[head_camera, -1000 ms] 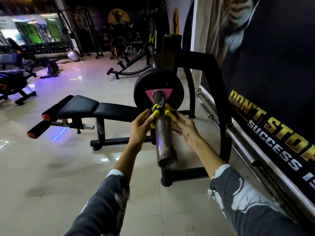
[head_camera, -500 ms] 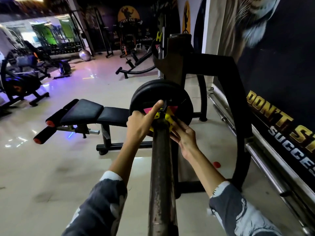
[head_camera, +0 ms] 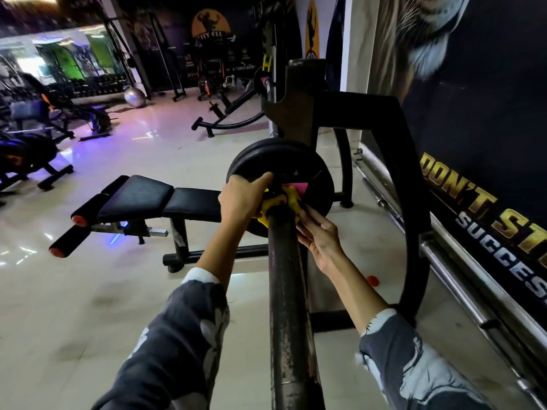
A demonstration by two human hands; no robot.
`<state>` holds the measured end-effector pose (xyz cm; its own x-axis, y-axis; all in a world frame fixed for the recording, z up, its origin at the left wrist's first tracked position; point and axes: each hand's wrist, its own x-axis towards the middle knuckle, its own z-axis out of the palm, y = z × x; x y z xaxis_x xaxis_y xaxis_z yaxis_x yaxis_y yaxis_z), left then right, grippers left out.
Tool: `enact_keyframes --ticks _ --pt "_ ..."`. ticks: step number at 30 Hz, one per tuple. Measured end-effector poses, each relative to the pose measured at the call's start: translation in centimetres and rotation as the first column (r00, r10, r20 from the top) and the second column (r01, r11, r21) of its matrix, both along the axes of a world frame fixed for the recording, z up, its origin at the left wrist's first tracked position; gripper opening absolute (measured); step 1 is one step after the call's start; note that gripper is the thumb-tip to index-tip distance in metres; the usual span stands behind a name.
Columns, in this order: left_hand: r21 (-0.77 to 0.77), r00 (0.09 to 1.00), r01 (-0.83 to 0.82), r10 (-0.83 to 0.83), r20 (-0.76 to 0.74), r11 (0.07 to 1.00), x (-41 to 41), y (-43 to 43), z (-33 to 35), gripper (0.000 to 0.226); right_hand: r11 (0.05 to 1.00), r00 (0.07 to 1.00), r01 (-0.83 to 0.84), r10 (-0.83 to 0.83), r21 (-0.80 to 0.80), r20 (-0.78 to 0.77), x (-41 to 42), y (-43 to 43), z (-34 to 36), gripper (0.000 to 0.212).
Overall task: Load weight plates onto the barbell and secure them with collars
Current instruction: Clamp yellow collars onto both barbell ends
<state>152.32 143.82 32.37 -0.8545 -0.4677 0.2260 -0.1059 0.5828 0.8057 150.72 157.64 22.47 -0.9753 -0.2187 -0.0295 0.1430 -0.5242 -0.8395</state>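
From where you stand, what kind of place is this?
Very likely a gym: a black weight plate and a yellow collar sit on a barbell, and a padded bench stands beside it.

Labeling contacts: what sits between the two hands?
Head view: the yellow collar on the barbell sleeve, by the weight plate, between left hand and right hand.

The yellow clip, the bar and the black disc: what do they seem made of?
The yellow collar looks like moulded plastic: bright even colour, smooth slight sheen. The bar is metal, probably steel: dull brown-grey with rust-like speckles. The black plate is matte; rubber coating or painted iron, I cannot tell which.
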Motion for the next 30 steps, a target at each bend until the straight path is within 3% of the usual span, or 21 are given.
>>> enact_keyframes --ticks 2,4,5,7,9,11,13,23,25,27,29,30 --pt "0.197 0.999 0.005 -0.013 0.035 0.980 0.5 -0.8 -0.1 0.030 0.999 1.000 0.015 -0.014 0.052 -0.021 0.4 -0.2 0.1 0.034" --pt "0.375 0.992 0.032 -0.075 0.100 0.926 0.9 -1.4 -0.7 0.037 0.918 0.959 0.244 -0.181 0.313 -0.219 0.7 0.0 0.6 0.051" --pt "0.467 0.981 0.045 -0.127 0.146 0.883 1.0 -1.5 -1.0 0.048 0.790 0.879 0.425 -0.242 0.442 -0.411 0.5 0.3 1.3 0.061" --pt "0.630 0.944 0.090 -0.268 0.193 0.771 1.0 -1.5 -1.5 0.063 0.496 0.661 0.681 -0.099 0.539 -0.744 -0.8 1.2 3.6 0.081" --pt "0.705 0.926 0.126 -0.338 0.169 0.698 0.7 -1.6 -1.8 0.061 0.351 0.602 0.696 0.192 0.627 -0.775 -2.3 1.9 6.3 0.093" --pt "0.755 0.927 0.128 -0.347 0.140 0.644 0.3 -2.0 -2.0 0.060 0.369 0.650 0.567 0.349 0.736 -0.675 -3.2 2.2 7.7 0.100" --pt "0.796 0.931 0.108 -0.341 0.129 0.595 0.1 -2.6 -2.3 0.060 0.430 0.666 0.488 0.379 0.760 -0.642 -3.5 2.3 7.8 0.105" --pt "0.832 0.937 0.121 -0.339 0.085 0.541 -0.4 -3.5 -4.1 0.042 0.466 0.627 0.549 0.320 0.694 -0.710 -3.8 2.0 6.7 0.107" --pt "0.819 0.946 0.120 -0.315 0.077 0.561 0.3 -3.0 -3.4 0.034 0.450 0.651 0.527 0.332 0.721 -0.683 -3.4 2.0 7.1 0.106" --pt "0.670 0.980 0.096 -0.186 0.065 0.736 1.6 -2.0 -3.1 0.035 0.377 0.685 0.528 0.340 0.761 -0.644 -2.5 1.9 7.5 0.101" --pt "0.269 0.997 0.064 -0.049 -0.062 0.961 3.4 -1.0 -3.9 0.038 0.244 0.708 0.588 0.305 0.771 -0.637 -0.7 2.0 7.0 0.085" --pt "0.045 0.986 0.059 -0.051 -0.158 0.997 4.5 -0.7 -4.6 0.042 0.201 0.690 0.637 0.282 0.745 -0.666 0.4 2.2 6.4 0.077"
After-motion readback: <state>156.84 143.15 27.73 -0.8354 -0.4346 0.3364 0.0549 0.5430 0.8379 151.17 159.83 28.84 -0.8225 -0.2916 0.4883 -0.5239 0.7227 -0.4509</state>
